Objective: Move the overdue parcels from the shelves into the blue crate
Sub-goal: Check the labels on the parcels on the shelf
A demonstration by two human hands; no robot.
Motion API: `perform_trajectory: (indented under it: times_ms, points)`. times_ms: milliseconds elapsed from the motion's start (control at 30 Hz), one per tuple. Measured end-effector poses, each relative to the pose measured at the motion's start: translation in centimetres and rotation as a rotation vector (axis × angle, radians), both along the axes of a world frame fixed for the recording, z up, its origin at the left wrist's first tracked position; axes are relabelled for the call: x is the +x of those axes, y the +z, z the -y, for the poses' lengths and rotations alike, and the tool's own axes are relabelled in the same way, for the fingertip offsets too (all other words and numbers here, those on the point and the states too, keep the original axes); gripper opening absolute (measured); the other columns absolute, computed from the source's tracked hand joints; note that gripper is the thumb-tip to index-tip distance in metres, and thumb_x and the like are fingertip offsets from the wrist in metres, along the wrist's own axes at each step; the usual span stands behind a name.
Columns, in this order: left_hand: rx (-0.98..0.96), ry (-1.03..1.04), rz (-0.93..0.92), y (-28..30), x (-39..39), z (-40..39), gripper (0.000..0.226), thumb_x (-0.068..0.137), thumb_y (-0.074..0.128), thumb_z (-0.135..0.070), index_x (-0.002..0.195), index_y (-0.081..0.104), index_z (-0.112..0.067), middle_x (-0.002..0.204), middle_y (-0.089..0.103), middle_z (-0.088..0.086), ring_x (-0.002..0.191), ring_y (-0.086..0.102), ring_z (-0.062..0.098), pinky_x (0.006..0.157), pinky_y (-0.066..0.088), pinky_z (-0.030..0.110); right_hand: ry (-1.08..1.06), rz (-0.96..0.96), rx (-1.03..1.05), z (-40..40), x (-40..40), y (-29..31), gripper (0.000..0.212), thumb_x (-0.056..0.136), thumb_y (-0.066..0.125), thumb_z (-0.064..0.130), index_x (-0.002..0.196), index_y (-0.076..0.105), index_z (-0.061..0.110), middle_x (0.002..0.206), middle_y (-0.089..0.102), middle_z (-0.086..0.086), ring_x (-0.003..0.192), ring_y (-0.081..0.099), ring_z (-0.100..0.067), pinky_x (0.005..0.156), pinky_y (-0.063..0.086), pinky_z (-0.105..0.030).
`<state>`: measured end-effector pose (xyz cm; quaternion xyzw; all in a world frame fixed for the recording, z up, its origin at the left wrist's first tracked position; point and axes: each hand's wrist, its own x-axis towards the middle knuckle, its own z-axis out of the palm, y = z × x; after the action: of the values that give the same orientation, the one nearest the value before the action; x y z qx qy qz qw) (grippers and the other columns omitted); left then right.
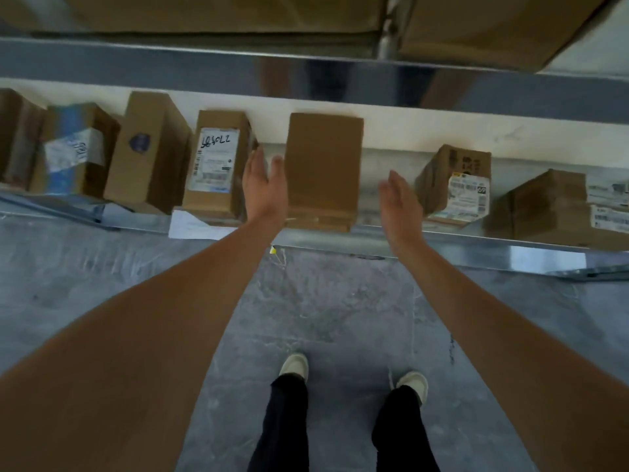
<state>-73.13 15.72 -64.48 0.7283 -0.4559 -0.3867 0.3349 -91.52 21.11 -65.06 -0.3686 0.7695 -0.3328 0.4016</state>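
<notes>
- The labelled box (212,165) left of centre carries a white shipping label with handwriting, upside down, seemingly "27050"; the printed text is too blurred to read.
- The plain box (323,168) stands on the shelf (391,137) between both hands, no label showing.
- The left hand (263,185) is open with straight fingers, at the plain box's left side, in the gap beside the labelled box; contact is unclear.
- The right hand (400,202) is open, near the box's right side, apart from it.
- A box with a barcode label (456,183) stands further right.
</notes>
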Motion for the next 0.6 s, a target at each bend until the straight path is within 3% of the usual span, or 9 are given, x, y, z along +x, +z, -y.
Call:
perform_trajectory:
  times_ms: [133, 267, 367, 433, 533, 600]
  points:
    - [0.076, -0.046, -0.117, 0.0, 0.8, 0.8, 0.057, 0.099, 0.037, -0.043, 0.15, 0.031, -0.017, 0.154, 0.035, 0.003, 0.142, 0.032, 0.022, 0.117, 0.026, 0.046, -0.054, -0.046, 0.04, 2.3, 2.7, -1.1, 0.049, 0.104, 0.034, 0.028, 0.151, 0.031, 0.012, 0.155, 0.034, -0.004, 0.143, 0.03, -0.019, 0.116, 0.02, -0.028]
    - [0.122, -0.036, -0.213, -1.8, 0.6, 1.7, 0.059, 0.101, 0.035, -0.046, 0.152, 0.025, -0.02, 0.158, 0.028, 0.001, 0.145, 0.026, 0.021, 0.119, 0.023, 0.044, -0.071, 0.028, 0.077, 3.8, 3.8, -2.8, 0.051, 0.105, 0.031, 0.031, 0.153, 0.024, 0.017, 0.156, 0.032, -0.005, 0.143, 0.031, -0.023, 0.117, 0.022, -0.035]
    - [0.201, -0.002, -0.3, -3.4, 0.7, 2.7, 0.058, 0.102, 0.03, -0.048, 0.153, 0.024, -0.022, 0.157, 0.029, 0.001, 0.144, 0.027, 0.022, 0.117, 0.022, 0.039, -0.155, 0.133, 0.087, 4.6, 4.2, -3.8, 0.051, 0.105, 0.028, 0.035, 0.153, 0.024, 0.019, 0.156, 0.031, -0.004, 0.143, 0.03, -0.022, 0.118, 0.023, -0.036]
    - [0.254, 0.047, -0.374, -4.2, 0.7, 3.3, 0.059, 0.102, 0.026, -0.05, 0.153, 0.023, -0.02, 0.158, 0.028, 0.002, 0.144, 0.026, 0.022, 0.116, 0.02, 0.038, -0.235, 0.26, 0.101, 5.1, 4.1, -4.6, 0.058, 0.101, 0.027, 0.047, 0.151, 0.03, 0.019, 0.154, 0.036, -0.003, 0.14, 0.035, -0.02, 0.118, 0.025, -0.038]
    - [0.328, 0.129, -0.52, -5.6, 0.6, 3.9, 0.063, 0.101, 0.024, -0.054, 0.153, 0.025, -0.018, 0.156, 0.03, 0.004, 0.144, 0.027, 0.023, 0.119, 0.021, 0.039, -0.308, 0.512, 0.128, 5.4, 4.1, -5.5, 0.061, 0.101, 0.024, 0.054, 0.145, 0.042, 0.015, 0.139, 0.051, -0.002, 0.126, 0.049, -0.017, 0.106, 0.037, -0.034]
    - [0.358, 0.073, -0.534, -5.7, 0.4, 3.8, 0.066, 0.098, 0.022, -0.058, 0.151, 0.032, -0.02, 0.153, 0.038, 0.006, 0.142, 0.033, 0.024, 0.118, 0.025, 0.045, -0.271, 0.547, 0.137, 5.2, 4.3, -5.7, 0.057, 0.103, 0.023, 0.05, 0.142, 0.045, 0.016, 0.134, 0.054, -0.003, 0.117, 0.053, -0.017, 0.099, 0.041, -0.033]
